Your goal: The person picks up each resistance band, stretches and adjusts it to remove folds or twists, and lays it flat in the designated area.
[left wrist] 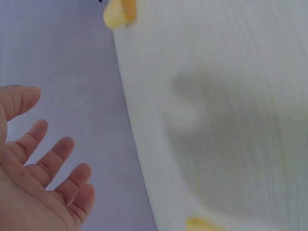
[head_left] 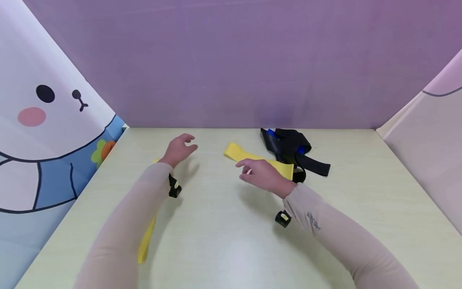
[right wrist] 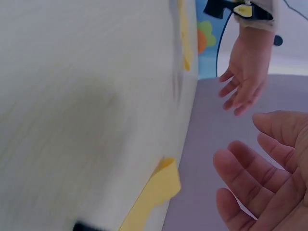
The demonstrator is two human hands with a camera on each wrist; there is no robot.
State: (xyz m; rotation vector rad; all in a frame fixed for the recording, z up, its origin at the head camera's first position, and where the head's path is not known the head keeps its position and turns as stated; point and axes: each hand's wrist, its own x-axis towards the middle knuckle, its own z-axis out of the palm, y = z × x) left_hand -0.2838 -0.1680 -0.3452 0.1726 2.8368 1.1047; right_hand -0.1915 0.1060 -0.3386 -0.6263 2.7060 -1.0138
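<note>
My left hand [head_left: 179,150] hovers over the far left part of the table, fingers loosely bent and nothing in them. Under the left forearm runs a yellow band [head_left: 146,243], mostly hidden by the sleeve; part of this band [right wrist: 185,38] shows in the right wrist view. My right hand [head_left: 265,175], also holding nothing, is held above the table with relaxed fingers. Just behind it lies a second yellow band [head_left: 238,151], its near side partly covered by the hand. Beyond that band sits a crumpled black strap bundle [head_left: 288,144] with blue patches.
A black strap end [head_left: 314,165] sticks out to the right from the bundle. The pale table [head_left: 223,249] meets a purple backdrop [head_left: 216,64] at its far edge. A cartoon-printed panel [head_left: 54,140] stands on the left, and a pale panel [head_left: 426,148] on the right.
</note>
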